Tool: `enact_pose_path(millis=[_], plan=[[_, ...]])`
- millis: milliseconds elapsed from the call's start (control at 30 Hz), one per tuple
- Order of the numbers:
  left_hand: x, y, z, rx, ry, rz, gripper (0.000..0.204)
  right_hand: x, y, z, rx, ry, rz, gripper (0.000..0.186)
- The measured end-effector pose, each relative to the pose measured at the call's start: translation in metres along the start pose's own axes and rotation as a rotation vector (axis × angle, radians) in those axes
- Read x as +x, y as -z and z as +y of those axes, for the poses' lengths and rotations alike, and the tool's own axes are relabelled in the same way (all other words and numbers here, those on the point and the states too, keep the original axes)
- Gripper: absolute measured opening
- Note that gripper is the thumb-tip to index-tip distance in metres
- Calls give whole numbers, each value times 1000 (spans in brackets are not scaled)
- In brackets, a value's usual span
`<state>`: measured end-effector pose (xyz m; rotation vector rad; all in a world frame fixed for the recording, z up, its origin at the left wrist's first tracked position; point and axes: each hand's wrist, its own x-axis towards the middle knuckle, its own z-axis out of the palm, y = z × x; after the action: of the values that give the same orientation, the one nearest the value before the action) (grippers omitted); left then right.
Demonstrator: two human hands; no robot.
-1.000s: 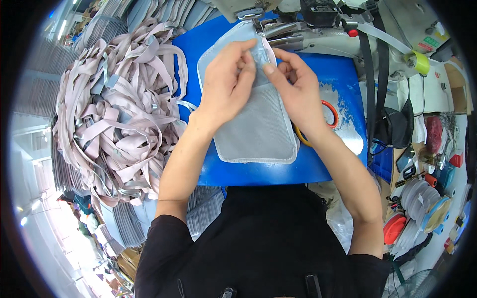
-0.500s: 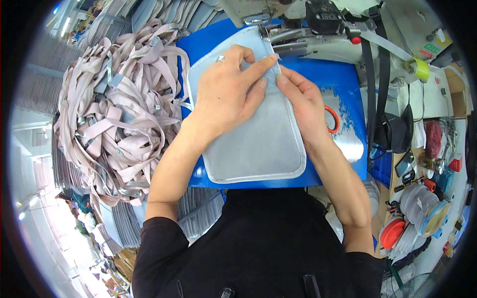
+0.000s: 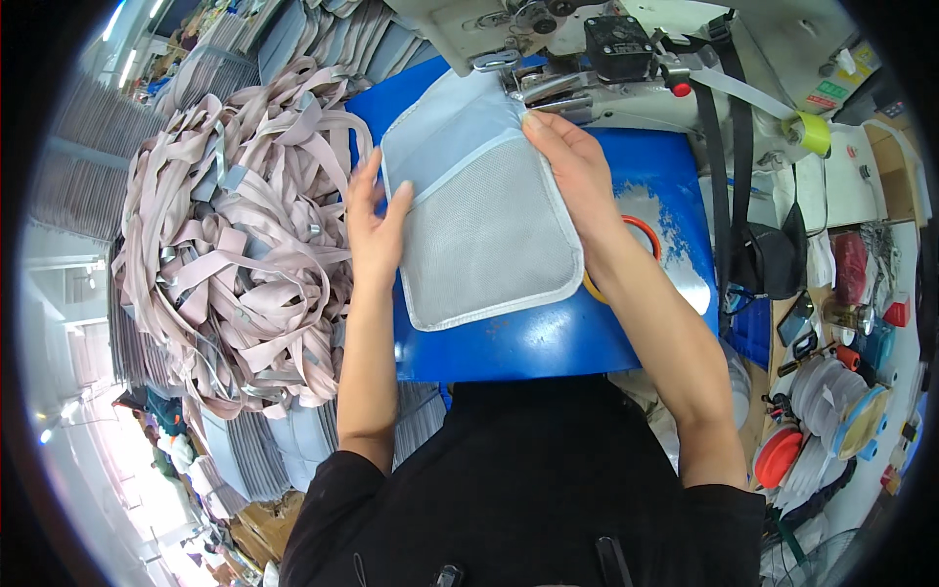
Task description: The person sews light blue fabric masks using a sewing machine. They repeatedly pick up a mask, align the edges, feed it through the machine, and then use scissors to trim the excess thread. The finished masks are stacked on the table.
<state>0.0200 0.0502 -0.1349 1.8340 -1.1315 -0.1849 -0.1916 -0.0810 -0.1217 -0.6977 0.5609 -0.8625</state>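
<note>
A flat grey fabric panel (image 3: 494, 230) with a mesh pocket and pale bound edges lies on the blue table (image 3: 489, 352). Its far end reaches the foot of the sewing machine (image 3: 504, 67). My right hand (image 3: 579, 166) pinches the panel's right edge close to the machine, thumb on top and the other fingers partly hidden. Beside the left edge is my left hand (image 3: 375, 225), fingers apart and thumb tip over the border; it grips nothing. Partly under my right forearm, scissors with an orange-red handle (image 3: 646, 235) lie on the table.
A large tangled heap of pale pink straps (image 3: 245, 254) borders the table on the left. Stacks of grey panels (image 3: 245, 455) stand below and behind it. Black straps (image 3: 719, 166) hang at the right, near a yellow-green tape roll (image 3: 810, 132).
My left hand has come off the panel's top and moved left to its edge, uncovering the pocket. The panel has shifted slightly away from me and turned; my right hand still pinches its edge.
</note>
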Motion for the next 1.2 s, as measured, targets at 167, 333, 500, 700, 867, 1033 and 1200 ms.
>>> enact_pose_path(millis=[167, 333, 500, 700, 867, 1033, 1200], plan=[[-15, 19, -2, -715, 380, -166, 66, 2, 25, -3, -228, 132, 8, 32], [-2, 40, 12, -638, 245, -163, 64, 3, 65, -38, -265, 608, 168, 43], [1, 47, 15, -576, 205, -179, 63, 8, 66, -53, -168, 610, 177, 43], [5, 52, 16, -579, 179, -184, 63, -4, 41, -26, -21, 379, 209, 32], [7, 48, 18, -581, 157, -172, 63, -7, 23, 9, -187, 169, 10, 33], [8, 50, 16, -580, 151, -181, 62, -9, 14, 4, -28, 61, -142, 39], [18, 47, 19, -566, 120, -132, 63, -11, 13, 6, 90, 49, -163, 40]])
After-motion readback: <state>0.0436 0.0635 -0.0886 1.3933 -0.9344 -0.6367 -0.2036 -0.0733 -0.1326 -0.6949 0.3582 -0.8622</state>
